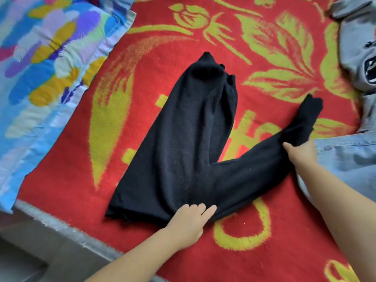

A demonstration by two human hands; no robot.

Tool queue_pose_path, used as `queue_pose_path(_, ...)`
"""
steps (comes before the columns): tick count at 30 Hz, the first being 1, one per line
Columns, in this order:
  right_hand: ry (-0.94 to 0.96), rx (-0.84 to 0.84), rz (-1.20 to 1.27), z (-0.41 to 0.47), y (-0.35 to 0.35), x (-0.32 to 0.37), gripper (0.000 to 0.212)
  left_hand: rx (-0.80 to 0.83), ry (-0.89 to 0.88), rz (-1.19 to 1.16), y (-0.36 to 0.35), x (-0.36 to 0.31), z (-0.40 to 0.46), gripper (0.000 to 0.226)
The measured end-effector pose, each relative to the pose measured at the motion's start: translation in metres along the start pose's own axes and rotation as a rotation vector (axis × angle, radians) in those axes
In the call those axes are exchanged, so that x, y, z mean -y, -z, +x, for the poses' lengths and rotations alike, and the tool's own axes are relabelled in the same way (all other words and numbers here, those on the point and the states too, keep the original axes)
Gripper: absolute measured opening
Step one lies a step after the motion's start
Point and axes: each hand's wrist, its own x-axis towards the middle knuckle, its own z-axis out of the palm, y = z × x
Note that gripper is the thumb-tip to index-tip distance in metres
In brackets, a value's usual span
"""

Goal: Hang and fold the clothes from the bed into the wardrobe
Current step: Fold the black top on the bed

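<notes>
A pair of black, soft knitted trousers [183, 151] lies spread on the bed, on a red woolly blanket with a yellow-green flower and leaf pattern [274, 231]. One leg runs away from the camera and the other angles off to the right, so the two form a V. The left hand [190, 220] lies flat on the waistband end nearest the camera, its fingers [209, 210] straight and slightly apart, pressing the cloth down. The right hand [301, 152] holds the right-hand leg near its cuff; its thumb lies on top and the other fingers are hidden under the cloth, curled round it. To the right a pale blue denim garment [350, 159] is cut off by the frame edge, and above it lies a grey garment with a dark print [358, 55], only partly in view. At left sits a bright multicoloured quilt [46, 64].
</notes>
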Motion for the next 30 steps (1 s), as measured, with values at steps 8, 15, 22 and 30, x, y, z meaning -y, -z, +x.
queue_pose_path(8,0.673,0.220,-0.020,-0.016,-0.048,0.140,0.032,-0.483,0.389,-0.380,0.070,0.035,0.074,0.025)
queue_pose_path(15,0.060,0.375,0.462,0.002,-0.132,0.213,0.011,-0.297,0.797,-0.448,0.057,0.051,0.124,0.051)
queue_pose_path(22,0.341,0.497,0.359,-0.005,-0.121,0.249,0.019,-0.403,0.781,-0.822,0.057,0.052,0.107,0.067)
queue_pose_path(30,0.399,0.050,-0.095,0.041,-0.098,0.188,0.020,-0.202,0.405,-0.196,0.042,0.039,0.112,0.079)
